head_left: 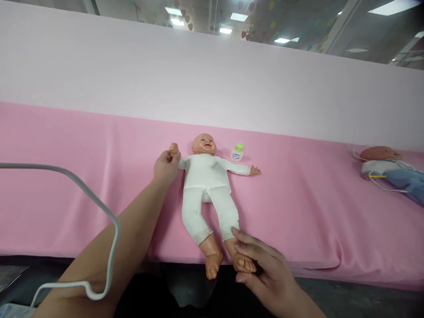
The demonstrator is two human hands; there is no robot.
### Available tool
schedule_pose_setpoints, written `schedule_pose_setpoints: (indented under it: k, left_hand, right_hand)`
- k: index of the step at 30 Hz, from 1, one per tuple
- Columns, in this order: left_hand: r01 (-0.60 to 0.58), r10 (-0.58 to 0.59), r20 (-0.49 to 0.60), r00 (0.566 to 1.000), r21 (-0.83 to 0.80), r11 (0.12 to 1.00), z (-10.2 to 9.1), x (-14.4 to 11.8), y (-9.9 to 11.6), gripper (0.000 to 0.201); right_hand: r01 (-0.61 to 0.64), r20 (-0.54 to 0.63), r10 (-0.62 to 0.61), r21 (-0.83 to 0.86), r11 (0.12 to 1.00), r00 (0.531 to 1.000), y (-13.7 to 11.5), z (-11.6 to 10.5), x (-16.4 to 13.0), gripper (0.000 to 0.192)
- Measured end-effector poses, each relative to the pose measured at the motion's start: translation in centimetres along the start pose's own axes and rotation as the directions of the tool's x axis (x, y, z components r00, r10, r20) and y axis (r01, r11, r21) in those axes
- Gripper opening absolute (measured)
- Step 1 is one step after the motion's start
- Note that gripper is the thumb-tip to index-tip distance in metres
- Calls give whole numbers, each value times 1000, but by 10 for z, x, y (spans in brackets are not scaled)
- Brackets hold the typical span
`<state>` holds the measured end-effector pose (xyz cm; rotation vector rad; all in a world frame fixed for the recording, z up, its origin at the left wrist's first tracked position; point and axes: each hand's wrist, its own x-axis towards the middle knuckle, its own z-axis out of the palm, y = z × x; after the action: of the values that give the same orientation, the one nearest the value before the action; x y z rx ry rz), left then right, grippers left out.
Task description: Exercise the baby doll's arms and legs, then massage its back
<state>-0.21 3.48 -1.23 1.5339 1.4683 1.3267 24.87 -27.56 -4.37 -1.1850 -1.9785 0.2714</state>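
Across the centre of the frame, a baby doll [206,172] in white top and trousers lies face up on a pink cloth [132,198], its feet at the near edge. The left hand [167,167] is closed on the doll's arm at the wrist. Low and right of centre, the right hand [270,269] curves about a bare foot [241,259], fingers by the trouser cuff (whether it truly grips, I cannot tell). A green-capped bottle [237,153] is near the doll's head; another doll [380,153] lies far right.

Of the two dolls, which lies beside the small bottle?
The doll all in white, its arm held by the left hand; the other doll, partly in blue, lies at far right.
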Motion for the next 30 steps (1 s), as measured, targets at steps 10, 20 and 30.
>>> schedule_pose_setpoints:
  k: [10, 20, 30]
  left_hand:
    - [121, -132, -121, 984, -90, 989, 0, 3, -3, 27]
    - [-511, 434, 297, 851, 277, 814, 16, -36, 27, 31]
    - [-604, 443, 440, 781, 354, 714, 13, -38, 26, 37]
  right_hand:
    - [77, 38, -74, -90, 993, 997, 5, 2, 4, 49]
    - [56, -127, -76, -154, 987, 989, -3, -2, 76, 33]
    - [59, 16, -57, -102, 993, 998, 20, 1, 149, 44]
